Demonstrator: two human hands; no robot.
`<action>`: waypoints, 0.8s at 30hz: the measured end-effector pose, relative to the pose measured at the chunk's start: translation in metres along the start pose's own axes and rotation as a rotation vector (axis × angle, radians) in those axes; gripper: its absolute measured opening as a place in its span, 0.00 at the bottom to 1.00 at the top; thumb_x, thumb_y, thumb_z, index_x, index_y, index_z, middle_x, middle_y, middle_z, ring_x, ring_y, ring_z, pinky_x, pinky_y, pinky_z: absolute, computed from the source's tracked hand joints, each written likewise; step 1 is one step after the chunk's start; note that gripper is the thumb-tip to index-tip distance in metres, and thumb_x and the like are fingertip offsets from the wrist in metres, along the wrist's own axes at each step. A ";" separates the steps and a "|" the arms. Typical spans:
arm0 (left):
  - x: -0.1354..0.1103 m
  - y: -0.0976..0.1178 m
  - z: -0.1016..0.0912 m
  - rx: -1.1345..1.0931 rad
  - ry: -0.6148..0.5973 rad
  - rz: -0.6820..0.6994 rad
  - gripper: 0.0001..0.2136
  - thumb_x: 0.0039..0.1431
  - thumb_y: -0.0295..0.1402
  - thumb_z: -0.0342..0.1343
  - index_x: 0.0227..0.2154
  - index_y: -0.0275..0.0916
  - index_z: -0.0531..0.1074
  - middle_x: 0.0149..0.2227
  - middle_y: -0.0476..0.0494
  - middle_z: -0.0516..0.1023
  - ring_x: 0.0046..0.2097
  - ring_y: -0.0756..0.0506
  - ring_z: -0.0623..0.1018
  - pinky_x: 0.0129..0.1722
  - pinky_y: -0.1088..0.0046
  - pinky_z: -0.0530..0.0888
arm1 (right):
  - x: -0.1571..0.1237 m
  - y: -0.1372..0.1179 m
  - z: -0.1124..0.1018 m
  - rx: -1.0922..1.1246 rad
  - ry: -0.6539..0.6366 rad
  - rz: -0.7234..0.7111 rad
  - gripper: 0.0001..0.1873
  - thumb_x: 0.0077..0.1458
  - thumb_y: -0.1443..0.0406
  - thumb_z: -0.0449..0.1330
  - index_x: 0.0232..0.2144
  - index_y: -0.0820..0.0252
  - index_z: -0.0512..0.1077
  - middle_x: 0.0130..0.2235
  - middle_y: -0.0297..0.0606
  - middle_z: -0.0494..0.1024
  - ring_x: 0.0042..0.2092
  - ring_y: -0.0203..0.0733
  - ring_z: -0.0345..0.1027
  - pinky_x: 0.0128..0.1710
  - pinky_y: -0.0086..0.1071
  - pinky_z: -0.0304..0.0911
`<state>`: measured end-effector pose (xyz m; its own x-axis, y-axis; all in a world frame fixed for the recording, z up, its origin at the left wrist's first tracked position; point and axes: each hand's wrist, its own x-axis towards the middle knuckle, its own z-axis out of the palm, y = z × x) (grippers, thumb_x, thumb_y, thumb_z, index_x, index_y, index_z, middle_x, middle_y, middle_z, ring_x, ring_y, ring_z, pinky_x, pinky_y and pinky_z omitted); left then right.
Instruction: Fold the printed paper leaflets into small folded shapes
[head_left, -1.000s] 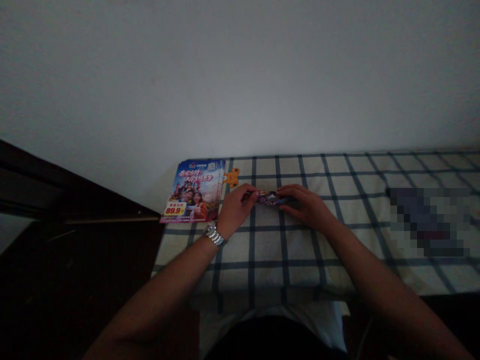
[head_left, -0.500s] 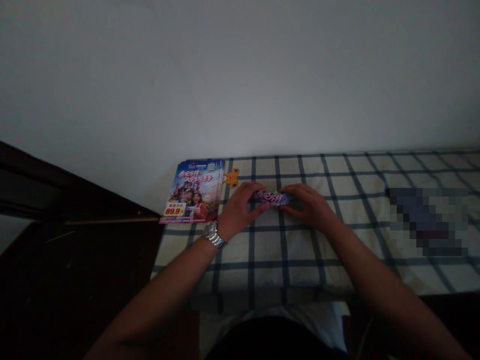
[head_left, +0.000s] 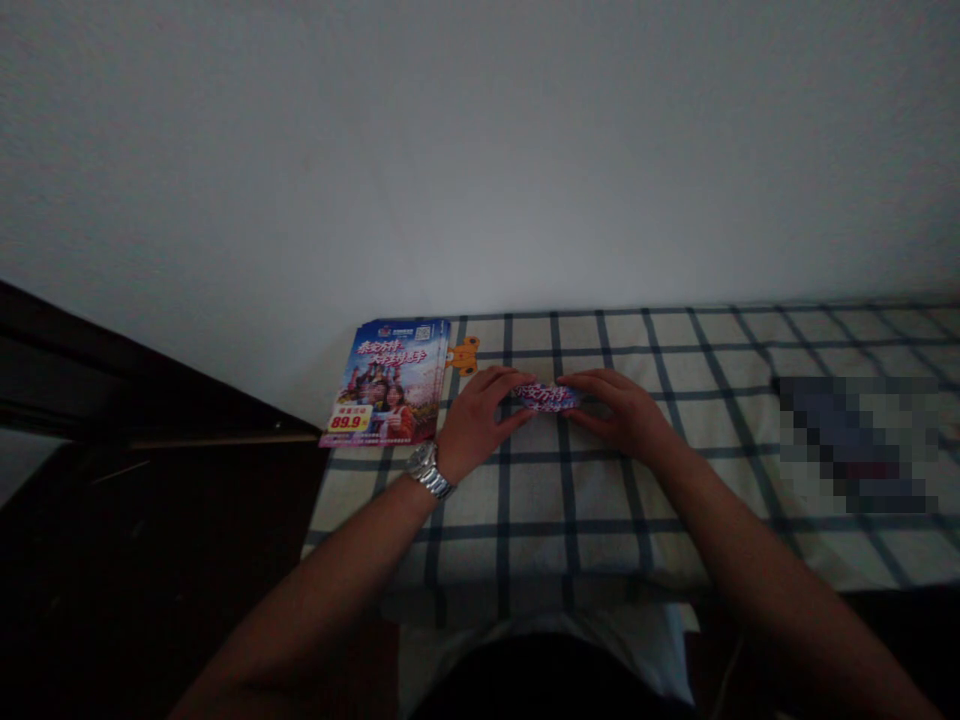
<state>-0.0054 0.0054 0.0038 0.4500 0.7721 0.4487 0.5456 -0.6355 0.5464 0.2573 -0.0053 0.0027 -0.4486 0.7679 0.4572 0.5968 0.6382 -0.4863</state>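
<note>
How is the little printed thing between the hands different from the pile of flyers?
The little printed thing looks small and narrow; the pile of flyers is much bigger and wider. The left hand and right hand hold the little printed thing, while the pile of flyers lies unheld on the checked cloth. Both have colourful print with lettering.

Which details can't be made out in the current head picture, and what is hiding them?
All in the head view:
Ends of the small printed piece: partly hidden by the left hand and right hand.
Dark object at far right: pixelated, so unidentifiable.
Flyer stack: lower sheets mostly covered by those above; bottom-line print too small to read.
Watch: dial too small and dim to read.
</note>
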 end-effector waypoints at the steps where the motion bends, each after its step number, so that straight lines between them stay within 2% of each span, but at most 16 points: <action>1: 0.000 0.000 0.000 0.000 -0.003 0.001 0.18 0.65 0.38 0.62 0.55 0.45 0.71 0.53 0.44 0.75 0.56 0.42 0.74 0.59 0.58 0.73 | 0.000 0.000 0.000 -0.003 -0.006 0.000 0.22 0.63 0.60 0.64 0.58 0.49 0.71 0.52 0.42 0.79 0.53 0.50 0.74 0.53 0.47 0.72; 6: 0.001 0.000 0.000 -0.006 -0.002 0.012 0.17 0.64 0.38 0.62 0.54 0.45 0.71 0.51 0.44 0.76 0.54 0.43 0.76 0.57 0.59 0.74 | 0.000 -0.001 -0.001 -0.005 -0.012 0.001 0.22 0.63 0.60 0.64 0.58 0.49 0.71 0.52 0.42 0.79 0.53 0.50 0.74 0.54 0.47 0.72; 13: 0.000 -0.002 0.001 -0.011 0.016 0.012 0.18 0.64 0.36 0.62 0.56 0.46 0.70 0.54 0.44 0.74 0.58 0.43 0.74 0.60 0.57 0.73 | 0.000 -0.002 -0.003 0.113 -0.008 0.070 0.25 0.61 0.60 0.65 0.59 0.49 0.68 0.54 0.41 0.77 0.54 0.51 0.73 0.55 0.47 0.71; 19: 0.000 -0.001 0.000 -0.011 0.020 0.023 0.21 0.64 0.37 0.63 0.59 0.48 0.68 0.57 0.44 0.72 0.60 0.41 0.72 0.62 0.55 0.71 | 0.002 0.000 -0.002 0.204 0.034 0.071 0.13 0.64 0.63 0.62 0.50 0.51 0.73 0.48 0.41 0.77 0.48 0.46 0.74 0.46 0.41 0.75; 22: 0.000 0.001 -0.002 -0.032 0.034 0.019 0.29 0.63 0.40 0.63 0.64 0.49 0.61 0.62 0.41 0.68 0.64 0.39 0.69 0.65 0.52 0.68 | 0.002 0.003 -0.005 0.162 0.076 0.072 0.08 0.64 0.64 0.61 0.46 0.53 0.74 0.45 0.41 0.77 0.46 0.45 0.74 0.44 0.40 0.74; 24: 0.001 0.001 -0.002 -0.036 0.045 -0.004 0.31 0.63 0.40 0.63 0.66 0.48 0.59 0.63 0.40 0.67 0.64 0.39 0.68 0.66 0.52 0.68 | 0.001 0.008 -0.009 0.085 0.125 0.091 0.05 0.64 0.65 0.60 0.43 0.54 0.74 0.43 0.41 0.77 0.44 0.46 0.74 0.42 0.40 0.74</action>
<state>-0.0061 0.0048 0.0065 0.4149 0.7743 0.4779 0.5207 -0.6328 0.5731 0.2669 0.0002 0.0061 -0.3055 0.8135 0.4948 0.5705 0.5724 -0.5890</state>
